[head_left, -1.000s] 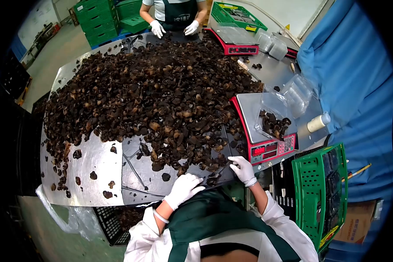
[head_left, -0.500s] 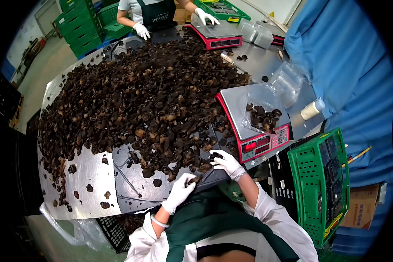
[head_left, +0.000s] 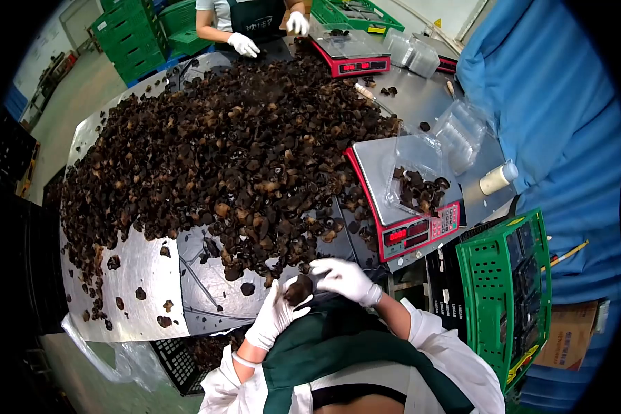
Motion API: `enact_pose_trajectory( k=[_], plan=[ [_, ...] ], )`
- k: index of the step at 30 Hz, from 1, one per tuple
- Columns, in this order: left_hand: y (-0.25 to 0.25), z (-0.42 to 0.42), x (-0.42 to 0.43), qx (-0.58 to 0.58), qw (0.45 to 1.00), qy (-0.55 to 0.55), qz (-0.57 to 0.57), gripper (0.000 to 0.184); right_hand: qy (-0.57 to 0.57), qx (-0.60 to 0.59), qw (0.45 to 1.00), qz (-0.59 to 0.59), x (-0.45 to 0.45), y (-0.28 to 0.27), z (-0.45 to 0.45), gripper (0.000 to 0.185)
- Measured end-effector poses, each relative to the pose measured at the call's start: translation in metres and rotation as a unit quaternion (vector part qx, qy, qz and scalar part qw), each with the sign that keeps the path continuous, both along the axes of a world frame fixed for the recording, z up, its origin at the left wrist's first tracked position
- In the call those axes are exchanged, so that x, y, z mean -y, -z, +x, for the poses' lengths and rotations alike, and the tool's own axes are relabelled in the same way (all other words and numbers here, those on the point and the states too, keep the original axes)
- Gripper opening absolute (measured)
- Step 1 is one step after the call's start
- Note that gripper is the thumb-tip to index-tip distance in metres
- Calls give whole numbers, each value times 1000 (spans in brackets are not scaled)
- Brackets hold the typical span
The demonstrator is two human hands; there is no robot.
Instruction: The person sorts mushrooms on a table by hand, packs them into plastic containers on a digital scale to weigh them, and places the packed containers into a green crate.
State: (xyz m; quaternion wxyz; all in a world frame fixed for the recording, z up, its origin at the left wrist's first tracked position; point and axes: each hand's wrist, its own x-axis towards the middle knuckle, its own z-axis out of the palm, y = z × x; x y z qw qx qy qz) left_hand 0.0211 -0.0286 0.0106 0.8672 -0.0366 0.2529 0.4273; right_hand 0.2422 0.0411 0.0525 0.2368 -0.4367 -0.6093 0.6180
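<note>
My left hand (head_left: 274, 319), in a white glove, holds a dark brown piece of wood ear mushroom (head_left: 298, 290) at the table's front edge. Just to its right, my gloved right hand (head_left: 346, 280) reaches toward that piece with fingers apart; nothing shows in them. A broad heap of wood ear mushrooms (head_left: 214, 159) spreads over the metal table (head_left: 145, 276) in front of both hands. On the near red scale (head_left: 374, 179), a clear plastic box (head_left: 410, 155) lies with its lid up and some mushroom pieces inside.
Across the table a co-worker's gloved hands (head_left: 243, 45) are near a second red scale (head_left: 355, 65). Stacked clear boxes (head_left: 459, 134) and a white bottle (head_left: 498, 177) stand at right. A green crate (head_left: 486, 303) of packed boxes is beside me. A knife (head_left: 372, 98) lies beyond the heap.
My left hand has turned up, showing the mushroom piece. My right hand has moved left and down toward it. The co-worker's hand has lifted off the far scale.
</note>
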Motion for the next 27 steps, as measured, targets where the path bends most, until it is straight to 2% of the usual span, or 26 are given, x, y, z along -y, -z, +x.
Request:
enact_pose_trajectory(
  k=[1,2,3,5,6,7,8,10,12,13,14,15,18,20,22,23,24,27],
  plan=[
    [12,-1,6,-18,999,-23,-32,53,93,39,994,46,-5,7,2,49],
    [23,-4,10,-36,996,-46,-64,50,111,158,966,174,-12,9,6,49],
    [33,-8,13,19,996,-38,-80,43,109,213,953,188,-14,11,6,48],
    [30,-11,19,-13,997,-39,-70,43,76,288,924,241,-11,24,5,47],
    [26,-13,20,-46,997,-39,-58,43,46,308,908,282,-6,33,4,47],
    [21,-13,20,-69,996,-24,-53,44,48,280,913,294,-4,42,4,38],
    [16,-14,20,-70,996,-25,-54,44,46,279,913,293,-5,50,6,38],
    [1,-12,17,-78,997,-4,-1,47,80,200,936,279,-5,61,11,29],
    [3,-13,14,-46,999,5,22,48,81,82,969,220,-4,53,14,19],
    [3,-12,13,-45,998,15,36,48,108,5,993,47,-3,45,13,19],
    [4,-12,11,-45,997,24,51,48,131,-71,981,-126,-3,41,12,19],
    [3,-13,9,-55,995,42,65,49,133,-90,970,-184,-4,44,15,21],
    [-4,-12,2,-48,995,43,72,48,139,-136,963,-189,-1,44,9,22],
    [-2,-12,-1,-60,995,43,61,50,125,-93,972,-174,2,21,-4,21],
    [-1,-11,-4,-28,998,37,53,56,86,-46,995,17,9,12,-18,21],
    [-4,-10,-4,-19,998,31,61,58,45,20,981,189,10,2,-25,26],
    [-6,-9,-4,-7,999,14,35,58,14,59,961,269,12,0,-32,30],
    [3,-8,-2,74,996,-44,16,53,-22,32,983,179,24,-18,-53,24]
  ],
)
